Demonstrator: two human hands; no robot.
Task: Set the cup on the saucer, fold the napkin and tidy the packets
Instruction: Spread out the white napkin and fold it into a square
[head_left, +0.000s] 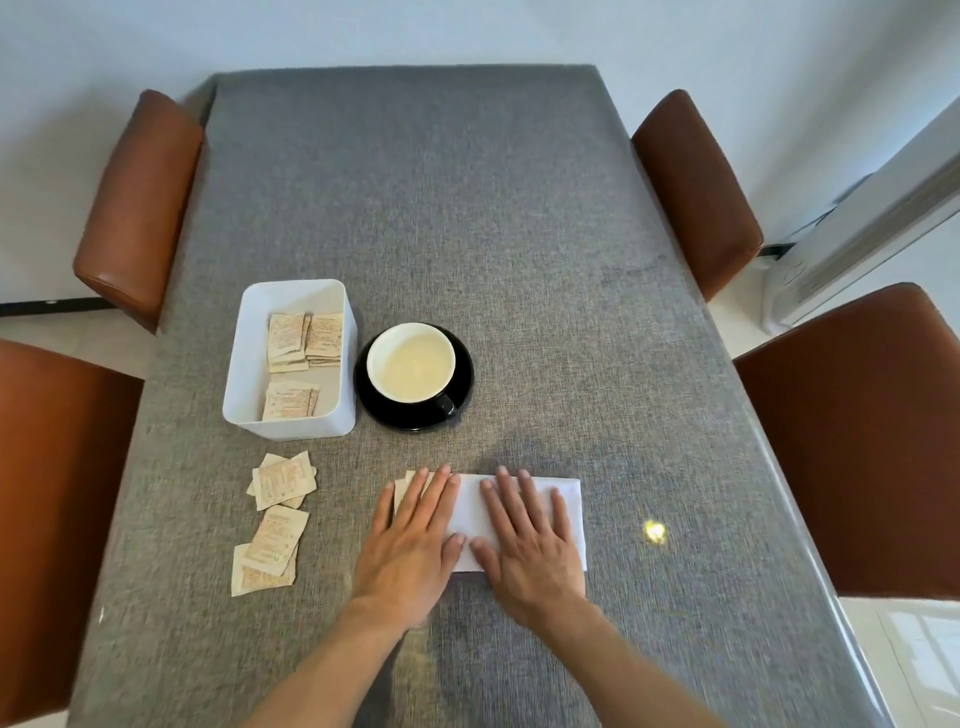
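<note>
A black cup (411, 362) with a pale inside stands on a black saucer (464, 387), its handle toward me. A folded white napkin (569, 512) lies near the table's front. My left hand (410, 540) and my right hand (530, 540) press flat on it, fingers spread, holding nothing. A packet (401, 488) peeks out from under my left fingers. A white box (260, 358) left of the saucer holds several beige packets (304, 340). More loose packets (275, 519) lie scattered in front of the box.
The grey cloth-covered table (467, 208) has brown chairs at both sides: two on the left (135, 202) and two on the right (696, 187). A white appliance (841, 244) stands on the floor at far right.
</note>
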